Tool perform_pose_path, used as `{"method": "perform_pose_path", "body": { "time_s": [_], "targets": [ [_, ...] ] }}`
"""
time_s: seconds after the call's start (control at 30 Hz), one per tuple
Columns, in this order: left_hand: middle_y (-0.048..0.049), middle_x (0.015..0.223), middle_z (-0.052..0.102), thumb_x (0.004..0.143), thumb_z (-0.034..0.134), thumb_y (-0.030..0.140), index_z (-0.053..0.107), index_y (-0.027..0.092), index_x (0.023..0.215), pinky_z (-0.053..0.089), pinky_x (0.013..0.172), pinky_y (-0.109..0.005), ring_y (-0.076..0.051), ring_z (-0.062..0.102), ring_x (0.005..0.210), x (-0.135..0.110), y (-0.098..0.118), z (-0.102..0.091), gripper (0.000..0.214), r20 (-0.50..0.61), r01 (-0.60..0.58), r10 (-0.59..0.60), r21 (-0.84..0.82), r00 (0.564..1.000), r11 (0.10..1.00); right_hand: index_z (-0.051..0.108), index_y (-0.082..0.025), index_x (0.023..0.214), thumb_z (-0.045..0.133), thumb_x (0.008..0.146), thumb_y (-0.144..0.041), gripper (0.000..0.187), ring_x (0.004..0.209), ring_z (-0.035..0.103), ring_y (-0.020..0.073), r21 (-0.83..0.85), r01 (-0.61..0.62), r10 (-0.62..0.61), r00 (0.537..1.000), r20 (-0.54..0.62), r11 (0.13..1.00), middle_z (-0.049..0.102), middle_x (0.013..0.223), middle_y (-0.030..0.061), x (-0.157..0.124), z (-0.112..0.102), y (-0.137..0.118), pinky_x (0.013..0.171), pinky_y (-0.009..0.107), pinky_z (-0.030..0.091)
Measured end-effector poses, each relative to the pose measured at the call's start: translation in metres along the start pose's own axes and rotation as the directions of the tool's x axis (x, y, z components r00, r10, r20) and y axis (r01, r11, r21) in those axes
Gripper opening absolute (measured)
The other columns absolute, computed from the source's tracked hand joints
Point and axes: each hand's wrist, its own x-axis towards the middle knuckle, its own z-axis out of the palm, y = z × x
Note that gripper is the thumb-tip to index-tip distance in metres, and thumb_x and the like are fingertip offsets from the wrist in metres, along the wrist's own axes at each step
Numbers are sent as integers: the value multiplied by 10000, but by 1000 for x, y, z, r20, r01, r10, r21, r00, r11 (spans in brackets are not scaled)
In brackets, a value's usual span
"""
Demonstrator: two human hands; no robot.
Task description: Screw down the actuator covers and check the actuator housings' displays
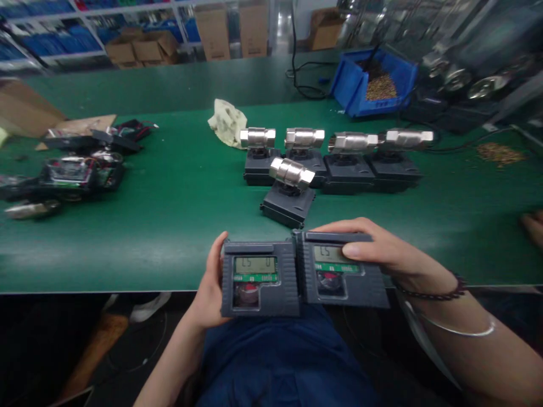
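Note:
My left hand [211,288] grips the left side of a dark grey meter unit [259,285] with an LCD screen and a green board strip, held at the table's near edge. My right hand [382,251] is closed over the top of a second grey meter unit [339,280] pressed against the first, thumb lying on its screen. Both units face up over my lap.
On the green table [169,215] stand several grey units with silver metal valves [292,172] on top. A crumpled cloth [227,121] lies behind them. A blue bin of brass parts [373,82] sits far right, loose parts [72,169] at left. Another person's hand [533,226] shows at the right edge.

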Motion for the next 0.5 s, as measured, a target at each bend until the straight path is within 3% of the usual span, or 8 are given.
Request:
{"method": "perform_pose_path", "body": {
  "time_s": [0.1,0.5],
  "targets": [
    [-120,1241,636,656,850,482,109,288,1545,560,930,-393,-277,689,1028,1,1,-2,1174,86,-66,69,-43,994,997,743,-155,1126,742,707,-490,536,901,724,261,-17,7,-6,1000,26,1000,756,1048,85,1,-2,0,757,301,578],
    [-94,1212,604,680,843,455,140,287,1544,469,1026,-410,-249,645,1030,-1,-4,-2,1126,94,-82,86,-47,992,996,785,-278,1038,766,720,-531,407,815,738,202,-20,61,-62,998,-15,998,775,978,21,1,2,-6,700,216,577]
  ]
}}
